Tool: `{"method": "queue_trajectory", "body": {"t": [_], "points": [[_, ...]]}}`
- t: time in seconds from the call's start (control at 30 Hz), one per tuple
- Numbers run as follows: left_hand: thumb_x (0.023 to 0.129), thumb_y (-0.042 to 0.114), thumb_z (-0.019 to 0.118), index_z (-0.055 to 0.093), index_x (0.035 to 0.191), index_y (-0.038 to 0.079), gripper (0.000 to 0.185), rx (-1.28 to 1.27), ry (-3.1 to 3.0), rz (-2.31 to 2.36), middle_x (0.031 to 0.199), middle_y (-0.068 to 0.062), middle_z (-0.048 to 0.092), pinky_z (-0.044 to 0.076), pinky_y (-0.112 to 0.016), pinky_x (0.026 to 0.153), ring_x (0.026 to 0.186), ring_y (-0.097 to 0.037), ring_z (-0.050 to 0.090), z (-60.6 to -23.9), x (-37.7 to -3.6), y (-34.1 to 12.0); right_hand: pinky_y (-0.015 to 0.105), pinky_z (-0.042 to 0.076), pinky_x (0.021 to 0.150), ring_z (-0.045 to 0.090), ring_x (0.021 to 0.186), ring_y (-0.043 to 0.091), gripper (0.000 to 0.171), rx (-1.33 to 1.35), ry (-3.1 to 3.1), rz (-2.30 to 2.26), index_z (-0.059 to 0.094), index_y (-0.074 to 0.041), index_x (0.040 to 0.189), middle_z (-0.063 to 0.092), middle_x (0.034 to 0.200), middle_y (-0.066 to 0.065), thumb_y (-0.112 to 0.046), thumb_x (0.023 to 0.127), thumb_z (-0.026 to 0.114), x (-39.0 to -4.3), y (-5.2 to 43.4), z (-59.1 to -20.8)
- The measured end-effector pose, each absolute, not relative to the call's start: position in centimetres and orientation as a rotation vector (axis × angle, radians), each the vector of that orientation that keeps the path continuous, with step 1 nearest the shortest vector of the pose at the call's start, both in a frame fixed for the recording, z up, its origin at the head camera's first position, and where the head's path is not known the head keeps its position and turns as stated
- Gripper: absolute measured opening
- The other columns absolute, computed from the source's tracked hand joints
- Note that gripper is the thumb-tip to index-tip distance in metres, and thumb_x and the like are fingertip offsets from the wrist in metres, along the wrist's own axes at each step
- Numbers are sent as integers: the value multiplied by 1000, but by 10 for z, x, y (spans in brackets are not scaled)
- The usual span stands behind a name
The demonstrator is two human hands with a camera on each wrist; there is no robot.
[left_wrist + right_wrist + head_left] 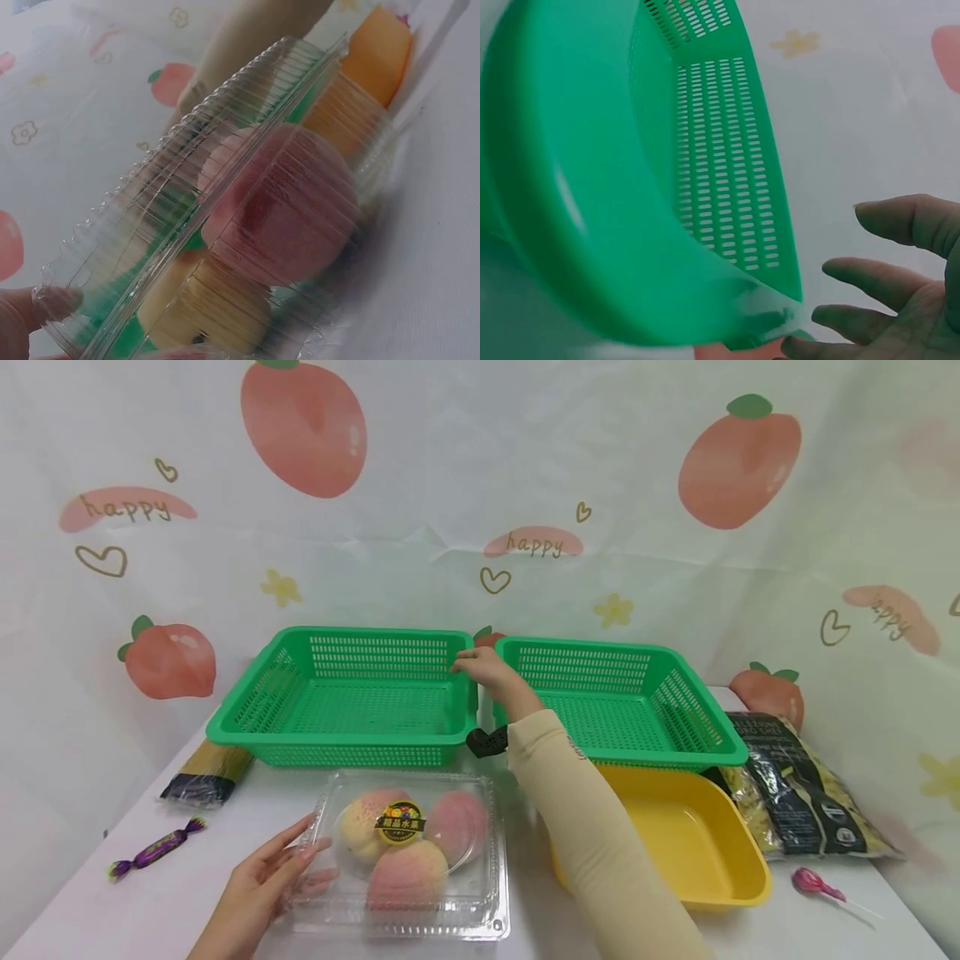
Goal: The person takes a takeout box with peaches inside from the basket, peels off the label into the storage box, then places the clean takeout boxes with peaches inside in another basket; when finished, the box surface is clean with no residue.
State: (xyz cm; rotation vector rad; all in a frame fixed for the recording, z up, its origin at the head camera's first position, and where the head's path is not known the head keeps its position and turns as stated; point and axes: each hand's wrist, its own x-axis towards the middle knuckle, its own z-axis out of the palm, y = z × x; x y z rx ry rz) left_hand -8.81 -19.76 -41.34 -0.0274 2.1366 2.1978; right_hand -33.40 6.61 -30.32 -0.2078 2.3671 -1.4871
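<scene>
Sitting near the front edge of the white desk (187,893), a clear plastic clamshell box of three peaches (408,852) has the left hand (262,885) against its left side, fingers lying straight along the lid, a loose, open grip rather than a pinch. Behind it stand two green slotted plastic baskets side by side. The right hand (487,670), at the end of a beige sleeve (592,827), reaches to the rear right corner of the left green basket (352,693); its fingers are spread and relaxed, at the rim but not closed round it. Beside it, the right green basket (622,702) overlaps a yellow plastic tray (697,843). Further out lie a purple wrapped candy (153,849), a spaghetti packet (210,772), a dark pasta bag (802,785) and a pink lollipop (813,885).
</scene>
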Motion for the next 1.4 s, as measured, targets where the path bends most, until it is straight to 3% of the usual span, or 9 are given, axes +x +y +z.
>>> {"method": "queue_trajectory", "body": {"t": [0.13, 0.37, 0.5, 0.63, 0.73, 0.9, 1.1, 1.3, 1.4], "points": [[99, 12, 44, 50, 120, 42, 37, -11, 2146, 2177, 102, 17, 69, 55, -23, 60, 82, -16, 71, -413, -89, -194, 45, 21, 116, 17, 144, 26, 43, -262, 2404, -1448, 44, -6, 138, 30, 153, 3, -18, 97, 47, -331, 70, -299], [98, 16, 47, 46, 128, 38, 37, -87, 2235, 2062, 101, 21, 68, 36, -16, 44, 81, -12, 71, -411, -89, -183, 46, 22, 116, 17, 144, 25, 48, -349, 2415, -1352, 38, -12, 143, 27, 154, 3, -23, 97, 48, -322, 80, -292], [97, 18, 49, 36, 142, 22, 47, -105, 2203, 2028, 104, 18, 67, 52, -20, 58, 84, -13, 70, -407, -91, -178, 48, 21, 115, 17, 144, 25, 50, -399, 2424, -1292, 37, -17, 144, 24, 155, 3, -28, 96, 50, -315, 88, -284], [98, 19, 48, 19, 148, 5, 60, -85, 2168, 1987, 122, -6, 63, 56, -27, 74, 88, -11, 70, -403, -94, -174, 50, 21, 115, 20, 143, 25, 51, -463, 2436, -1251, 37, -18, 143, 25, 154, 2, -28, 96, 52, -308, 95, -277], [98, 20, 47, 15, 149, 5, 61, -50, 2166, 1957, 133, -21, 52, 56, -24, 71, 89, -9, 69, -403, -95, -170, 49, 24, 114, 24, 142, 26, 52, -520, 2441, -1207, 36, -16, 144, 27, 154, 2, -27, 95, 52, -303, 98, -276], [99, 19, 44, 12, 150, 7, 61, 55, 2118, 1950, 140, -29, 41, 49, -19, 61, 95, -5, 67, -406, -95, -164, 47, 30, 111, 22, 143, 27, 56, -625, 2493, -1049, 35, -11, 144, 26, 154, 6, -25, 94, 55, -293, 100, -281], [100, 19, 41, 2, 150, 4, 65, 192, 2045, 1954, 143, -37, 27, 53, -20, 77, 101, -4, 64, -407, -93, -160, 44, 36, 108, 21, 143, 27, 54, -767, 2527, -858, 41, -9, 141, 29, 153, 8, -23, 92, 59, -273, 100, -286], [95, 19, 53, 25, 145, 6, 59, 115, 2311, 1835, 139, -30, 40, 55, -27, 77, 104, -21, 64, -395, -94, -156, 40, 43, 103, 40, 133, 25, 51, -926, 2490, -844, 48, -7, 136, 45, 143, 9, -19, 89, 64, -255, 97, -290], [91, 25, 60, 33, 143, 12, 60, 149, 2549, 1660, 144, -21, 38, 53, -40, 88, 116, -33, 56, -387, -97, -153, 34, 47, 99, 50, 124, 25, 46, -982, 2444, -871, 53, -4, 130, 52, 135, 10, -15, 88, 65, -249, 94, -293]]}}
